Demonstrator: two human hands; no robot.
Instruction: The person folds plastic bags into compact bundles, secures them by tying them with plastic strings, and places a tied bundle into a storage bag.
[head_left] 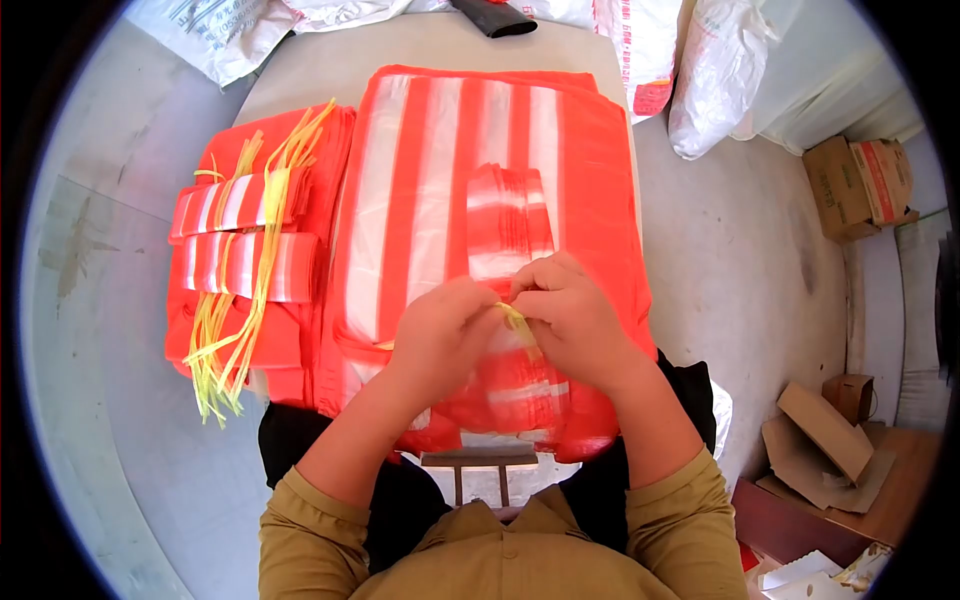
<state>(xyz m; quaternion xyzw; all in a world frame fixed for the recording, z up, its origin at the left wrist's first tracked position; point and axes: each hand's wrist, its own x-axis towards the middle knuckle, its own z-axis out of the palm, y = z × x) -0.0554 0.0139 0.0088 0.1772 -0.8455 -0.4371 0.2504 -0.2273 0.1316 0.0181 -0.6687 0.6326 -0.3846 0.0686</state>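
Observation:
A yellow plastic strip (pixel 516 322) is pinched between the fingertips of my left hand (pixel 440 335) and my right hand (pixel 578 318), both closed. The strip crosses the middle of a folded bundle of red-and-white striped plastic bags (pixel 508 215), whose lower part fans out below my hands. Under it lies a large flat stack of the same striped bags (pixel 425 190). To the left, folded striped bundles (pixel 250 266) rest on a second red stack (pixel 325 140), with loose yellow strips (pixel 268 245) draped over them. My fingers hide the strip's crossing point.
The stacks rest on a pale surface (pixel 330 60). White printed sacks (pixel 720 70) and a black tube-like object (pixel 495 18) are at the back. Cardboard boxes (pixel 840 190) stand at right, and an opened carton (pixel 825 440) sits on a brown box at lower right.

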